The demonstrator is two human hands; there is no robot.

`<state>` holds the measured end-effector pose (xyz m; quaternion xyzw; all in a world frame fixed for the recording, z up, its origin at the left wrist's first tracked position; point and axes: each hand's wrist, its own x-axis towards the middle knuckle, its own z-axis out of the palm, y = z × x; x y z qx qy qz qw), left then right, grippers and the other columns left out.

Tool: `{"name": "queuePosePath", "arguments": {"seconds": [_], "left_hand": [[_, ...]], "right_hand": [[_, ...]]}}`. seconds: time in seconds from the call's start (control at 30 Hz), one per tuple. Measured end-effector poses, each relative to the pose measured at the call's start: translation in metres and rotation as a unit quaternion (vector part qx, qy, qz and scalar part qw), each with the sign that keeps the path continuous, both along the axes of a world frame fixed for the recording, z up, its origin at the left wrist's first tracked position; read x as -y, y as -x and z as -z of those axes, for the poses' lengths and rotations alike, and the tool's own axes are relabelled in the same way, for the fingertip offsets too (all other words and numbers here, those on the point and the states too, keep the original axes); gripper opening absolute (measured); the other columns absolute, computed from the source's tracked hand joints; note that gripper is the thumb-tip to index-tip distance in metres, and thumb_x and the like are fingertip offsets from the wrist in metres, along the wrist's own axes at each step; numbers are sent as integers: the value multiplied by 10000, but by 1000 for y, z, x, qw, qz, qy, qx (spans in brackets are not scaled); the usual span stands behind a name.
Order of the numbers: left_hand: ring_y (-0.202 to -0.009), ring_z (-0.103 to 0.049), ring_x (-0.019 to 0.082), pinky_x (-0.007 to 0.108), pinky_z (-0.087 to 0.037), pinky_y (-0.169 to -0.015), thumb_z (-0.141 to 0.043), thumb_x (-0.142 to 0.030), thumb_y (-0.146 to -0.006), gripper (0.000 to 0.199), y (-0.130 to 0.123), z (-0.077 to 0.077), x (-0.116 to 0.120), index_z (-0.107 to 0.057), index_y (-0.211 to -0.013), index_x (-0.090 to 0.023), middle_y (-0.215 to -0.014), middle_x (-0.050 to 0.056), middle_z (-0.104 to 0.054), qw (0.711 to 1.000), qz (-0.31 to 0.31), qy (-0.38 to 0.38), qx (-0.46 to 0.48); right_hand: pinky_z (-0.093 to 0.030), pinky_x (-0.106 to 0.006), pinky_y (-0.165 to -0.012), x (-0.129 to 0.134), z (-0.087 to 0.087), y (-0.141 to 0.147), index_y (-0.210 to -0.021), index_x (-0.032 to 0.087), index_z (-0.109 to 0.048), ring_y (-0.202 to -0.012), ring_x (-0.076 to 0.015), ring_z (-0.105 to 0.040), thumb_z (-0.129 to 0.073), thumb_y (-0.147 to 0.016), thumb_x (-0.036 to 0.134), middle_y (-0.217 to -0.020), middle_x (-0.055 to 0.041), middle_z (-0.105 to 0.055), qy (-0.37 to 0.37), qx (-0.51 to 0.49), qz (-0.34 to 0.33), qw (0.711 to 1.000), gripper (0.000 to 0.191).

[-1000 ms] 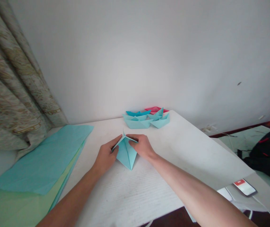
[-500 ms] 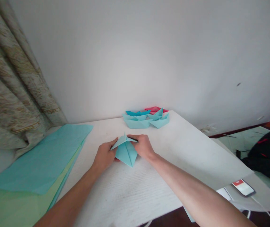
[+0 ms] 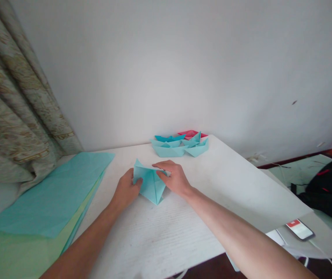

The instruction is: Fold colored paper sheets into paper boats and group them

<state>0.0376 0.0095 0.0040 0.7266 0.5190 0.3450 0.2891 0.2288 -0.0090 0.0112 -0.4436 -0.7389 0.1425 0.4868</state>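
A folded sheet of light blue origami paper (image 3: 151, 186) lies on the white table (image 3: 183, 232), its point towards me. My left hand (image 3: 126, 190) grips its left corner, with the fingers against the flap. My right hand (image 3: 173, 178) rests across the top edge, pinching the right corner between fingers and thumb. Beyond the hands stands a group of finished paper boats, mostly blue: a light blue boat (image 3: 170, 151), another light blue boat (image 3: 196, 148), a darker blue boat (image 3: 168, 138) and a red boat (image 3: 191, 133).
A stack of blue and green paper sheets (image 3: 49, 193) lies left of the table, beside a patterned curtain (image 3: 17, 97). A smartphone (image 3: 299, 229) with a cable lies at the right, near a black bag (image 3: 328, 193). A white wall (image 3: 166, 69) stands behind.
The folded paper has turned and opened a little, its left corner now lifted. My left hand has shifted onto the flap, and my right hand has moved slightly upward along the top edge.
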Motion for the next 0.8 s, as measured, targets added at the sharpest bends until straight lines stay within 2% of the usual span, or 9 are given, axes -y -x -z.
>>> {"name": "queuePosePath", "arguments": {"seconds": [0.1, 0.23, 0.43, 0.53, 0.63, 0.73, 0.8], "left_hand": [[-804, -616, 234, 361, -488, -725, -447, -217, -788, 299, -2, -1, 3, -614, -1018, -125, -919, 84, -681, 999, 33, -10, 9], [-912, -580, 249, 413, -454, -841, -426, -204, -833, 195, -5, -3, 8, -611, -859, -151, -895, 92, -626, 989, 90, -114, -23], [-958, -540, 284, 427, -440, -844, -448, -148, -784, 144, -5, 0, 9, -587, -776, -183, -906, 102, -575, 977, 122, -167, -43], [-914, -538, 275, 419, -440, -812, -485, -176, -786, 95, -6, -3, 12, -574, -759, -190, -882, 85, -565, 981, 128, -143, -26], [-835, -550, 235, 379, -457, -766, -534, -212, -783, 62, -7, -9, 15, -588, -802, -186, -830, 48, -556, 986, 141, -71, 61], [-824, -565, 208, 345, -473, -763, -589, -244, -759, 227, -7, -12, 14, -604, -974, -173, -849, 32, -567, 973, 136, 5, 188], [-804, -565, 188, 324, -478, -758, -622, -265, -739, 348, -7, -12, 12, -586, -1072, -170, -831, 17, -553, 966, 110, 24, 234]], "right_hand": [[-487, -330, -849, 2, -3, 1, -997, 249, -707, -910, -178, -620, -616, -780, 100, -956, -34, -698, -20, 14, -20, 999, 279], [-465, -331, -832, 4, -7, 2, -1022, 266, -698, -896, -178, -598, -625, -799, 139, -940, -33, -675, -47, 44, -39, 997, 267], [-413, -350, -829, 9, -11, 3, -1047, 285, -682, -871, -178, -592, -639, -818, 220, -926, -25, -675, -93, 88, -61, 990, 242], [-408, -337, -816, 9, -11, 2, -1046, 283, -680, -831, -159, -604, -571, -857, 157, -878, -17, -674, -100, 80, -76, 989, 253], [-433, -308, -768, 7, -8, 2, -1039, 268, -681, -808, -151, -605, -530, -863, 116, -864, -24, -650, -96, 33, -73, 992, 277], [-460, -280, -709, 6, -8, 3, -1014, 238, -684, -783, -148, -596, -503, -872, 132, -861, -38, -620, -79, -17, -76, 994, 253], [-467, -275, -693, 6, -8, 3, -996, 226, -684, -775, -149, -586, -486, -877, 139, -852, -42, -604, -65, -29, -87, 994, 247]]}}
